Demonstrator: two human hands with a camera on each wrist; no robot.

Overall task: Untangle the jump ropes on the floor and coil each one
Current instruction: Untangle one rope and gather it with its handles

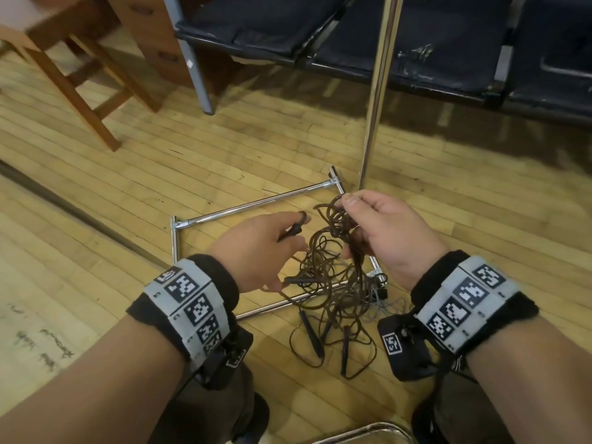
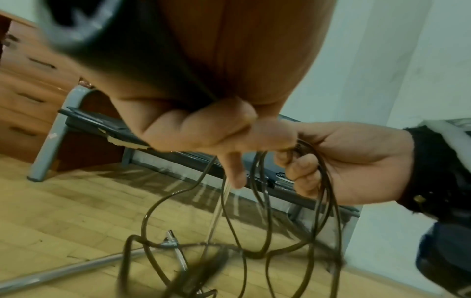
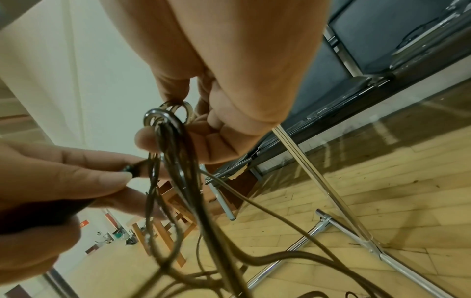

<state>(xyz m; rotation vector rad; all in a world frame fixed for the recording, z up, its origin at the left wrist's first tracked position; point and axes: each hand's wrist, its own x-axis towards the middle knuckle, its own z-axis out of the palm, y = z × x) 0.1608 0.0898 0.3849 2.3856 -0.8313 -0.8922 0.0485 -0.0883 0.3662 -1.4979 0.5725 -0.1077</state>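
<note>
A tangle of thin brown jump ropes [image 1: 333, 270] hangs between my hands and spills onto the wooden floor. My left hand [image 1: 262, 245] pinches one black handle [image 1: 290, 231] at the left of the bundle. My right hand [image 1: 378, 225] grips a bunch of rope loops [image 1: 336, 213] at the top and holds them up. Another handle [image 1: 298, 279] dangles in the tangle, and two more [image 1: 311, 334] [image 1: 345, 349] lie on the floor. In the right wrist view the loops [image 3: 165, 121] drape over my right fingers [image 3: 224, 121], with the left hand [image 3: 63, 177] close beside them.
The chrome base frame [image 1: 250, 205] of a rack lies on the floor under the ropes, and its upright pole [image 1: 376, 91] rises just behind my right hand. A row of dark seats [image 1: 352, 33] stands beyond. A wooden stool [image 1: 80, 91] is at the far left.
</note>
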